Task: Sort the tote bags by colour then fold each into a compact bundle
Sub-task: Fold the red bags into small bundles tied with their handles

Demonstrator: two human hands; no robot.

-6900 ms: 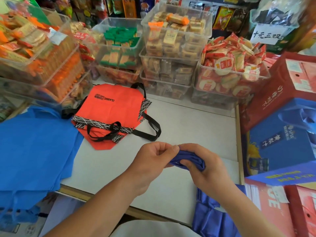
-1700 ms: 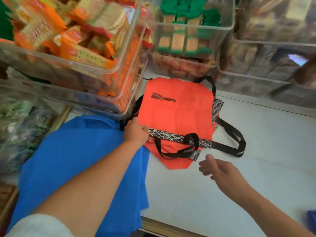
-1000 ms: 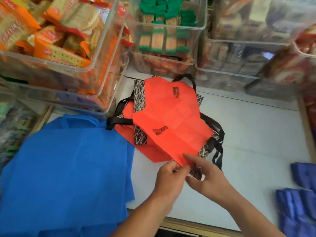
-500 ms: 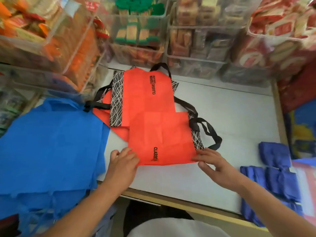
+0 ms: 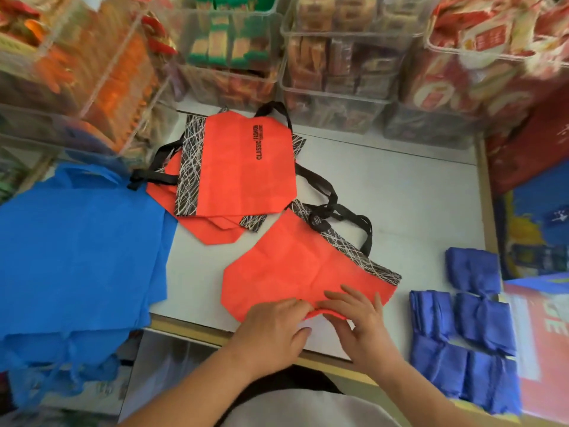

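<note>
White counter, wooden front edge; clear bins of packaged snacks stacked along the back (contents blurred); red and blue cartons at right.

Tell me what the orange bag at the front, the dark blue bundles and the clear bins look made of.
The orange bag: likely non-woven fabric, matte; it shows sharp creases and lies stiffly flat. The dark blue bundles: probably similar thin cloth, matte, rumpled at the folds. The clear bins: hard see-through plastic, glossy; snack packs show through the walls.
</note>
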